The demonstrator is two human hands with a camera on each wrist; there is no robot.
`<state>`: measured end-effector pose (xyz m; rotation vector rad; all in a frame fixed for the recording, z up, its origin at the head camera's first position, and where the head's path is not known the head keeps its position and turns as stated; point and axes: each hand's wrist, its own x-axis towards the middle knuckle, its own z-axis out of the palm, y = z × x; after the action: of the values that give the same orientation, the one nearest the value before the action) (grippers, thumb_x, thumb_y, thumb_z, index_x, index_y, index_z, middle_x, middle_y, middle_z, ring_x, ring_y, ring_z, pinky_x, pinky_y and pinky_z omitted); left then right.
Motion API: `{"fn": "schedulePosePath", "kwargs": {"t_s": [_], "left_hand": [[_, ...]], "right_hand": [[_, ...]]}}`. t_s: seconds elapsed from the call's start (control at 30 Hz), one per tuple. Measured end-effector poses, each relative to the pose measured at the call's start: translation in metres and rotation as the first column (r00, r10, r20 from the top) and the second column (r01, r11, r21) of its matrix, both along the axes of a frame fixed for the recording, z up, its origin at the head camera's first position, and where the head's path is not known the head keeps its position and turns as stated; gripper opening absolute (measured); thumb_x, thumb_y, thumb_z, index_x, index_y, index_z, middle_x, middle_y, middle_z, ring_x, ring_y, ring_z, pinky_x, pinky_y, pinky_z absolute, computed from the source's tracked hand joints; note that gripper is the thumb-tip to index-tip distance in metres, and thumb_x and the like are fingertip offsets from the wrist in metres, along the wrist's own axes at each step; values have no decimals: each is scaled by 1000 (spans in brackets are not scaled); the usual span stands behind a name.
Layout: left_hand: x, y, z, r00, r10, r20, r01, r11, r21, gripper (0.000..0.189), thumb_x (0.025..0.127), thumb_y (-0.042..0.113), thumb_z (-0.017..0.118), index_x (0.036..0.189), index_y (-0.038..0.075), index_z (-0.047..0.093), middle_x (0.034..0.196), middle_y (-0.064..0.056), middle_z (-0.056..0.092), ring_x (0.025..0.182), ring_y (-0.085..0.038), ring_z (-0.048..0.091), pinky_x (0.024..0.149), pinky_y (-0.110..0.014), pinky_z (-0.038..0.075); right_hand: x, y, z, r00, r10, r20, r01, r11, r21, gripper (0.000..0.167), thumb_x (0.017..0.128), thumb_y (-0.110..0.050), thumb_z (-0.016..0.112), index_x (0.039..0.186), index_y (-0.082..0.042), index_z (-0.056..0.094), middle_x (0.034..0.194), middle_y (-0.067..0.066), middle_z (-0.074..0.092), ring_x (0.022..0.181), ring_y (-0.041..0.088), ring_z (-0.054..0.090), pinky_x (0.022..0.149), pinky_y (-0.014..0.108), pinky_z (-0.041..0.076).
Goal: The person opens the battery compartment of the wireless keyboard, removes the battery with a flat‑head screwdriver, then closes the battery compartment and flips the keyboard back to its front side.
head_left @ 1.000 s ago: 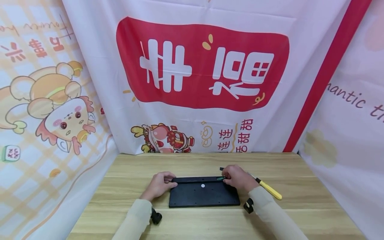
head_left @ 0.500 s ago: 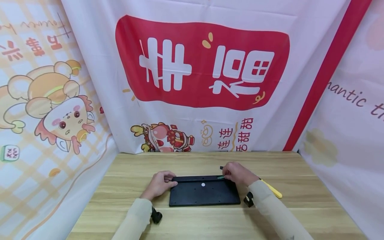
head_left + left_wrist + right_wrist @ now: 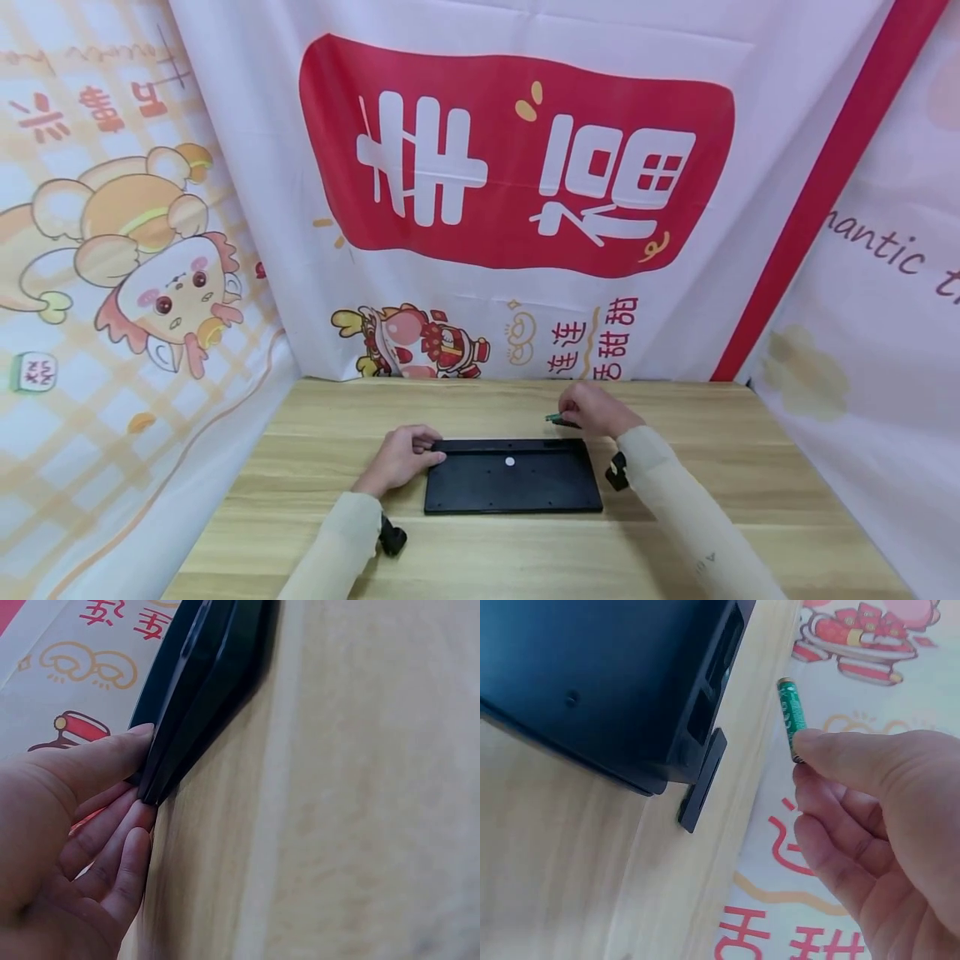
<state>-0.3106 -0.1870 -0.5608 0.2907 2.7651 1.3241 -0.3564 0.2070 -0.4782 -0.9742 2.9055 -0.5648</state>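
A black keyboard (image 3: 517, 487) lies underside up on the table, its raised ridge along the far edge. My left hand (image 3: 405, 457) holds the keyboard's far left corner, thumb on top and fingers at the edge, as the left wrist view also shows. Just beyond the far right corner, my right hand (image 3: 596, 410) pinches a small green battery (image 3: 791, 712) by one end between thumb and fingers. In the right wrist view, an uncovered battery slot (image 3: 703, 712) shows in the ridge. A narrow black battery cover (image 3: 703, 780) lies on the table beside that ridge.
The wooden table (image 3: 360, 408) meets a printed cloth (image 3: 442, 300) hanging at the back, with more printed cloth at both sides. Black wrist straps (image 3: 617, 472) sit on both forearms. The yellow-handled screwdriver is hidden by the right sleeve.
My right hand has lifted away from the keyboard's ridge, up and beyond its far edge, with the green battery out of the slot. The left hand keeps its hold on the corner.
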Motion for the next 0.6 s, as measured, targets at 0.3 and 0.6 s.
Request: {"fn": "schedulePosePath", "kwargs": {"t_s": [0.3, 0.6], "left_hand": [[0, 3, 1, 1000, -9, 1, 9, 1000, -1, 23, 92, 27, 84, 113, 21, 78, 112, 0, 77, 104, -16, 71, 95, -42, 62], [1, 0, 1, 1000, -12, -14, 12, 1000, 4, 21, 92, 26, 84, 112, 21, 79, 112, 0, 77, 104, -16, 70, 94, -41, 62]], "right_hand": [[-32, -1, -27, 986, -151, 73, 153, 988, -32, 9, 99, -6, 71, 97, -7, 80, 91, 2, 76, 78, 10, 65, 72, 33, 59], [-44, -2, -46, 970, -214, 111, 221, 974, -56, 6, 97, -9, 76, 93, -12, 80, 88, -3, 74, 79, 10, 65, 73, 32, 58]]}}
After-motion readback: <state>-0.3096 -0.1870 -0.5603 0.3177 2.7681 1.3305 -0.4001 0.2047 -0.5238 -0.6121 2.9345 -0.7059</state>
